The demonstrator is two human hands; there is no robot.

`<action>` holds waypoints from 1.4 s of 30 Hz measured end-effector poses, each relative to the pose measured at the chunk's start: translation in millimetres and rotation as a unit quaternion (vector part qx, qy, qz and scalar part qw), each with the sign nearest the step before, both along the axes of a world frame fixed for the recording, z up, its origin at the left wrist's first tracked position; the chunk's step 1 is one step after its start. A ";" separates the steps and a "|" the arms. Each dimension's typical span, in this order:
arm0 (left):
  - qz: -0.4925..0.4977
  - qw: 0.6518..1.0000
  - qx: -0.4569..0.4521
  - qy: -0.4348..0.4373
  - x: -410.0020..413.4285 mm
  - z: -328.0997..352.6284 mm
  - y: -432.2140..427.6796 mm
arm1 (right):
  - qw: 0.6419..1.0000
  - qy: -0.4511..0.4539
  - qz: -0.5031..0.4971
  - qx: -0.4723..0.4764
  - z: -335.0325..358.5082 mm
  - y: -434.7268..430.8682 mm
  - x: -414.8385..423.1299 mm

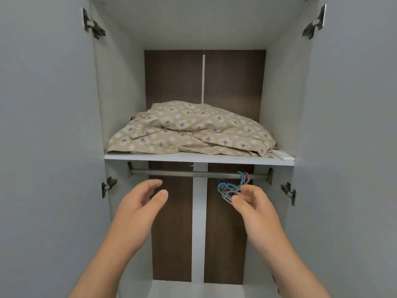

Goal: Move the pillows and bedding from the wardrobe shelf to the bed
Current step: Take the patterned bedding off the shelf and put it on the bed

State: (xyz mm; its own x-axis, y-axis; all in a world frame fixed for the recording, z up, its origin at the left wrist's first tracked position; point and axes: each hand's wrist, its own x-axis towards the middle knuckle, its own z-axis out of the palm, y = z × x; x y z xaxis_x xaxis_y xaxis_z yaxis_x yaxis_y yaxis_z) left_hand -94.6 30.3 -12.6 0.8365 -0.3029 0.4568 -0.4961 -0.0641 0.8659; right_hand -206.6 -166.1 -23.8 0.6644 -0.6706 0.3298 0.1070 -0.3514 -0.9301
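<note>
Open grey wardrobe doors [43, 125] at both frame edges, dark brown back panel [174, 78] centre, metal rail [182, 173] lower middle.

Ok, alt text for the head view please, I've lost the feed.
An open left hand and right hand hover just below a wardrobe shelf where a rumpled beige patterned bedding pile lies untouched. A rail under the shelf carries blue and pink hangers, right by the right hand's fingers.

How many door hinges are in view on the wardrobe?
4 hinges: upper left, upper right, lower left, lower right; others may lie out of view.
</note>
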 end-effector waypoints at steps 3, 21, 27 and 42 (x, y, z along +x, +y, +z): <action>-0.030 1.000 -0.001 0.000 22.9 1.2 -13.7 | 1.000 0.005 -0.028 0.000 -3.1 -2.6 12.6; -0.027 0.995 0.057 -0.071 138.3 50.6 -148.9 | 0.997 -0.043 -0.065 0.000 38.7 -124.8 123.5; 0.018 0.989 0.075 -0.129 186.3 90.6 -193.8 | 0.996 -0.037 -0.063 -0.046 72.9 -171.6 166.5; 0.225 0.916 0.269 -0.196 365.1 214.1 -314.3 | 0.920 0.108 -0.317 -0.201 173.9 -298.2 311.8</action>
State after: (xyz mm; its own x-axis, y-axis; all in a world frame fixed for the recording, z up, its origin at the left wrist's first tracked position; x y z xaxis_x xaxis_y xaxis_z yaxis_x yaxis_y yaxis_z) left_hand 270.5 -284.0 201.5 0.7348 -0.2367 0.6357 -0.5810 -0.7032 0.4098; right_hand 105.2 -464.3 150.1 0.2607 -0.7986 0.5425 -0.4109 -0.6003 -0.6861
